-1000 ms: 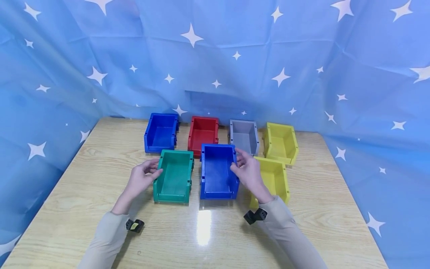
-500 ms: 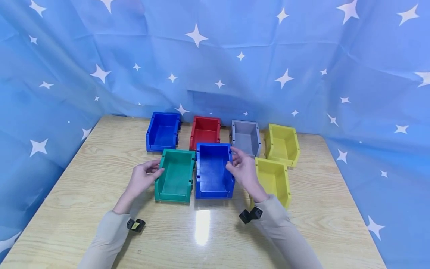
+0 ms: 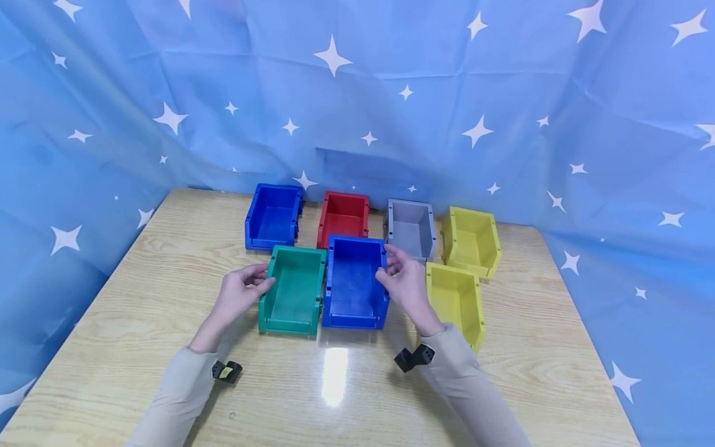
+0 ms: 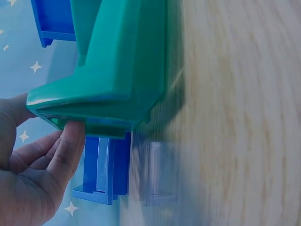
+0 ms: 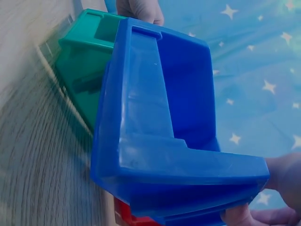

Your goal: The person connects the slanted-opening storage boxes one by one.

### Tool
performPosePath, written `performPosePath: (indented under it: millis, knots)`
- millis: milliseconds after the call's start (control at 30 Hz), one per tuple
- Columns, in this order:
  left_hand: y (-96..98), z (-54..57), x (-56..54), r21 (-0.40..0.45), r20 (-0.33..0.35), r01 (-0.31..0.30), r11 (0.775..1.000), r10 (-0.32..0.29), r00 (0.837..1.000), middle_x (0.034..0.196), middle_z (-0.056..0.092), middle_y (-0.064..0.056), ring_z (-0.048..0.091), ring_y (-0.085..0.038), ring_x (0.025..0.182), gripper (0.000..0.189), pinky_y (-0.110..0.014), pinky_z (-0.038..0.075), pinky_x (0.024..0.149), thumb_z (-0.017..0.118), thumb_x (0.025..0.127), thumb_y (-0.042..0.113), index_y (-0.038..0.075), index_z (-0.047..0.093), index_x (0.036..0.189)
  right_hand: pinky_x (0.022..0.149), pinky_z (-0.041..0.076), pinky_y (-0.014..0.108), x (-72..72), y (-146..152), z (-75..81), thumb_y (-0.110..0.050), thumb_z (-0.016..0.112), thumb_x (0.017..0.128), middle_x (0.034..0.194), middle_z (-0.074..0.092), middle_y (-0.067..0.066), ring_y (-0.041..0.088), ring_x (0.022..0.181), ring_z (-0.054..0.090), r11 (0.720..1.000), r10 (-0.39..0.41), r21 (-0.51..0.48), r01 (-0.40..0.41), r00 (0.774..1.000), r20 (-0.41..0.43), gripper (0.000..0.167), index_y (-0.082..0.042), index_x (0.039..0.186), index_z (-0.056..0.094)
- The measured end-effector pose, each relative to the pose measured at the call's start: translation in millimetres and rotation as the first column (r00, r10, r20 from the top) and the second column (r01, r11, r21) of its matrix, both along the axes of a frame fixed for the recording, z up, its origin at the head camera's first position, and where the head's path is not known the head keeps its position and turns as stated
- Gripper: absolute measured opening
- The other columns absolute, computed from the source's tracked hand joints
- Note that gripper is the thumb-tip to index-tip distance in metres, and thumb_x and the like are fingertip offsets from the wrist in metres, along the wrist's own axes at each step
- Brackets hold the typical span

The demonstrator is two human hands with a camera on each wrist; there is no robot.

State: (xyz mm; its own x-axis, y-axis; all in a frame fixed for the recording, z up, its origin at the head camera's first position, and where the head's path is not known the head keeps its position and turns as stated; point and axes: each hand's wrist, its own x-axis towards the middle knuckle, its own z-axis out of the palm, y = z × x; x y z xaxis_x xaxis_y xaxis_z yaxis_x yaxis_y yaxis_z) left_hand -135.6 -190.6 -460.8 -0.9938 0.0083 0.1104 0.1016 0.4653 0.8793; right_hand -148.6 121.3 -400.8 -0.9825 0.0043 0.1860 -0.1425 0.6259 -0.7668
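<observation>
My left hand (image 3: pixel 239 294) pinches the left rim of a green open-front bin (image 3: pixel 293 288); in the left wrist view the thumb is on the rim and the fingers are underneath it. A blue bin (image 3: pixel 355 282) stands at the green bin's right side, the two nearly or just touching. My right hand (image 3: pixel 406 282) grips the blue bin's right rim, thumb inside and fingers outside. The right wrist view has the blue bin (image 5: pixel 146 117) in front, slightly tilted, with the green bin (image 5: pixel 84 80) behind it.
Along the back stand another blue bin (image 3: pixel 275 217), a red bin (image 3: pixel 343 220), a grey bin (image 3: pixel 411 230) and a yellow bin (image 3: pixel 473 242). A second yellow bin (image 3: pixel 455 304) sits behind my right wrist. A blue star-patterned cloth (image 3: pixel 368 93) hangs behind the wooden table (image 3: pixel 279 397).
My right hand has moved the blue bin left, from a gap's width away up against the green bin. The left hand keeps its grip on the green bin, which has hardly moved.
</observation>
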Motion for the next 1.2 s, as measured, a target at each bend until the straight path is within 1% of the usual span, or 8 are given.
performPosePath:
  millis: [233, 533, 767, 933, 1067, 1200]
  knots:
    - [-0.6, -0.4, 0.2, 0.001, 0.002, -0.004, 1.000, 0.004, 1.000, 0.093, 0.066, -0.021, 0.064, -0.029, 0.084, 0.033, -0.016, 0.051, 0.063, 0.067, 0.086, 0.005, -0.010, 0.061, 0.114, 0.058, 0.049, 0.024, 2.4, -2.6, 2.2, -0.001, 0.065, 0.082, 0.087, 0.065, 0.013, 0.021, 0.072, 0.058, 1.000, -0.017, -0.008, 0.017, 1.000, 0.016, 0.045, 0.002, 0.126, 0.056]
    - [-0.2, 0.1, 0.4, 0.006, -0.002, 0.001, 1.000, -0.001, 1.000, 0.093, 0.066, -0.021, 0.064, -0.030, 0.085, 0.033, -0.016, 0.051, 0.063, 0.067, 0.086, 0.005, -0.010, 0.061, 0.114, 0.058, 0.049, 0.025, 2.5, -3.7, 4.7, -0.002, 0.065, 0.083, 0.086, 0.064, 0.012, 0.021, 0.071, 0.058, 1.000, -0.018, -0.013, 0.019, 0.999, 0.043, 0.045, 0.001, 0.127, 0.055]
    - [-0.8, 0.1, -0.5, -0.001, -0.008, 0.005, 1.000, -0.005, 1.000, 0.093, 0.066, -0.021, 0.064, -0.030, 0.085, 0.033, -0.016, 0.051, 0.063, 0.067, 0.086, 0.005, -0.011, 0.061, 0.114, 0.062, 0.053, 0.029, 3.6, -3.7, 3.9, 0.000, 0.065, 0.081, 0.086, 0.065, 0.014, 0.023, 0.073, 0.060, 0.999, -0.030, -0.028, 0.030, 0.999, 0.025, 0.045, 0.003, 0.125, 0.056]
    - [-0.9, -0.1, -0.4, 0.000, -0.003, 0.006, 1.000, -0.006, 1.000, 0.093, 0.066, -0.021, 0.064, -0.030, 0.085, 0.033, -0.016, 0.051, 0.063, 0.067, 0.086, 0.006, -0.010, 0.061, 0.114, 0.061, 0.051, 0.027, 3.9, -3.5, 3.2, 0.000, 0.065, 0.080, 0.085, 0.066, 0.014, 0.023, 0.072, 0.060, 0.999, -0.031, -0.034, 0.032, 0.999, 0.016, 0.045, 0.004, 0.124, 0.057]
    - [-1.1, 0.5, -0.5, 0.000, 0.007, 0.004, 1.000, -0.004, 1.000, 0.093, 0.066, -0.021, 0.063, -0.030, 0.086, 0.033, -0.016, 0.051, 0.063, 0.066, 0.087, 0.007, -0.010, 0.061, 0.115, 0.060, 0.051, 0.026, 4.6, -2.9, 1.6, 0.000, 0.065, 0.080, 0.087, 0.065, 0.015, 0.023, 0.073, 0.060, 0.999, -0.028, -0.045, 0.030, 0.999, 0.027, 0.045, 0.004, 0.124, 0.057]
    - [-1.1, 0.8, -0.6, -0.001, 0.009, 0.003, 1.000, -0.003, 1.000, 0.093, 0.066, -0.021, 0.063, -0.030, 0.086, 0.034, -0.016, 0.051, 0.064, 0.066, 0.087, 0.006, -0.010, 0.060, 0.115, 0.059, 0.052, 0.025, 5.9, -2.0, -0.3, -0.002, 0.066, 0.081, 0.089, 0.065, 0.016, 0.024, 0.075, 0.062, 0.996, -0.030, -0.086, 0.035, 0.998, 0.057, 0.046, 0.004, 0.126, 0.056]
